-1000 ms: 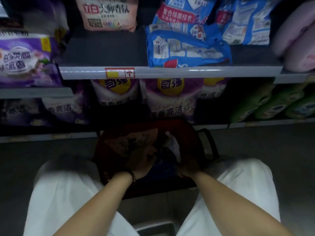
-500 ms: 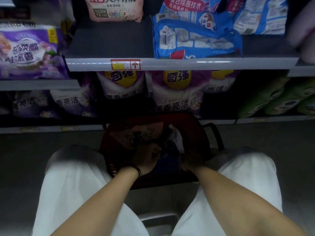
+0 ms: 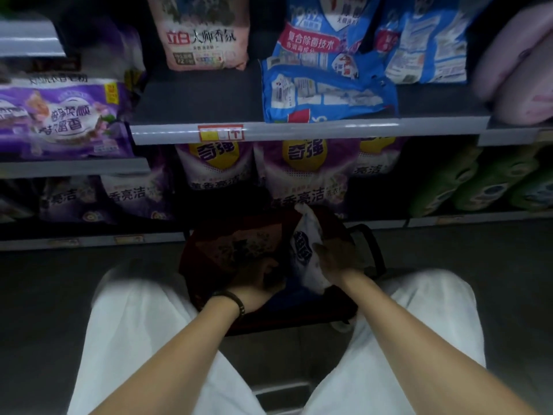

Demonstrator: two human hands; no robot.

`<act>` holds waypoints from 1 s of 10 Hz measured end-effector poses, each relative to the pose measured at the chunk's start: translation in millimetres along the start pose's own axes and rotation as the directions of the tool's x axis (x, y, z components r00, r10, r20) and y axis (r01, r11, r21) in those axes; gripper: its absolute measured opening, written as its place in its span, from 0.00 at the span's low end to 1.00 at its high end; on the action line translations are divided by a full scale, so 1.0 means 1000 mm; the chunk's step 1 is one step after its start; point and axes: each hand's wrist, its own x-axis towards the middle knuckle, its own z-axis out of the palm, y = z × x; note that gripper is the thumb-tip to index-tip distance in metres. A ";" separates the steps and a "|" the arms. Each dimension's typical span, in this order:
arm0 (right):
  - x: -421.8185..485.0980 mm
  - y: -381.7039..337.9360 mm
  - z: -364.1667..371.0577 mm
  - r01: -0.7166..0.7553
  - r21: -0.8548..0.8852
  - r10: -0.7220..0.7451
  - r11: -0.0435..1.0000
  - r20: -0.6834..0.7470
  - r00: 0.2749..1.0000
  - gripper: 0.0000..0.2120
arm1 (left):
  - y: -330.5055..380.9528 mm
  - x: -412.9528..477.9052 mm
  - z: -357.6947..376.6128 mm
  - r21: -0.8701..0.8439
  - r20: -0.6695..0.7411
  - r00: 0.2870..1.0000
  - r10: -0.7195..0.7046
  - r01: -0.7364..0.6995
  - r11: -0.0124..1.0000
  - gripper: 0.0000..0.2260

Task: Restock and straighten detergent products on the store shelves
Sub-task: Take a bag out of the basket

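- At frame centre, the right hand (image 3: 335, 259) grips a white soft detergent bag (image 3: 308, 250) tilted up in the dark red plastic basket (image 3: 338, 313).
- The left hand (image 3: 254, 283) reaches into the basket; I cannot tell its grip.

upper shelf (image 3: 299, 130), left half: bare deck in front of the pink bag (image 3: 206, 34), open to a hand.
upper shelf, right half: flat blue bag (image 3: 326, 94) lies out to the front lip.
lower shelf: purple bags (image 3: 305, 175) fill the front; dark gap to their right, before the green packs (image 3: 478, 181).
basket (image 3: 344, 310): both hands and a white-blue bag (image 3: 308, 253) fill it.
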 end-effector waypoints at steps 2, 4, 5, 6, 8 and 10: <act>-0.051 -0.027 -0.102 0.204 0.151 -0.182 0.967 -0.148 0.972 0.21 | 0.055 -0.017 0.009 -0.172 0.050 0.997 0.055 -0.045 0.984 0.42; -0.091 -0.072 -0.197 0.333 0.464 -0.173 0.821 -0.353 0.919 0.20 | 0.103 -0.041 0.017 -0.286 -0.219 0.963 0.154 -0.214 0.934 0.43; -0.118 -0.107 -0.236 0.395 0.499 -0.235 0.771 -0.353 0.905 0.21 | 0.136 -0.046 0.003 -0.423 -0.435 0.896 0.090 -0.291 0.858 0.46; -0.138 -0.135 -0.261 0.492 0.505 -0.307 0.709 -0.406 0.860 0.25 | 0.173 -0.053 -0.017 -0.439 -0.639 0.769 0.028 -0.395 0.807 0.43; -0.163 -0.163 -0.305 0.599 0.486 -0.378 0.636 -0.480 0.791 0.22 | 0.219 -0.085 -0.071 -0.331 -0.765 0.644 0.025 -0.425 0.842 0.17; -0.183 -0.157 -0.332 0.679 0.588 -0.480 0.440 -0.485 0.731 0.22 | 0.246 -0.097 -0.117 -0.284 -0.823 0.567 0.037 -0.466 0.838 0.13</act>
